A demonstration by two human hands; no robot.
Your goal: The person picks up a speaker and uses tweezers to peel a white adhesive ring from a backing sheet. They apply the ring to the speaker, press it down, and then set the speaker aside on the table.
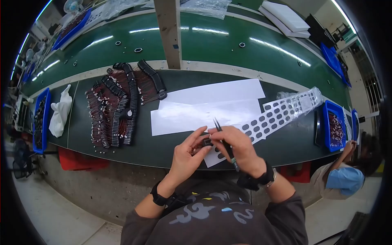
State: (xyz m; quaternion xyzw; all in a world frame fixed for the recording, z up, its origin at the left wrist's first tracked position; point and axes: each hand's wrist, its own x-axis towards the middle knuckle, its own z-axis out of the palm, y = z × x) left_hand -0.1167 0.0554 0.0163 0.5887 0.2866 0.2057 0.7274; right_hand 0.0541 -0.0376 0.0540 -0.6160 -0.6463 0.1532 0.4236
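My left hand (183,158) pinches a small black rounded-square part (207,142) between thumb and fingers, above the near edge of the dark green table. Close beside it, my right hand (241,146) is closed around dark tweezers (227,149), their tips pointing up and away from me. The right fingertips come near the black part, and whether they touch it I cannot tell. Under and beyond the hands lies a white sheet with rows of dark rounded stickers (267,118). Plain white glossy sheets (204,114) are spread just behind it.
To the left, several rows of black parts with dark red wires (128,104) lie bunched. Past them are a crumpled white cloth (60,112) and a blue tray (45,122). A blue bin of wired parts (335,126) stands right, near another person (343,179). An upright post (168,32) rises behind.
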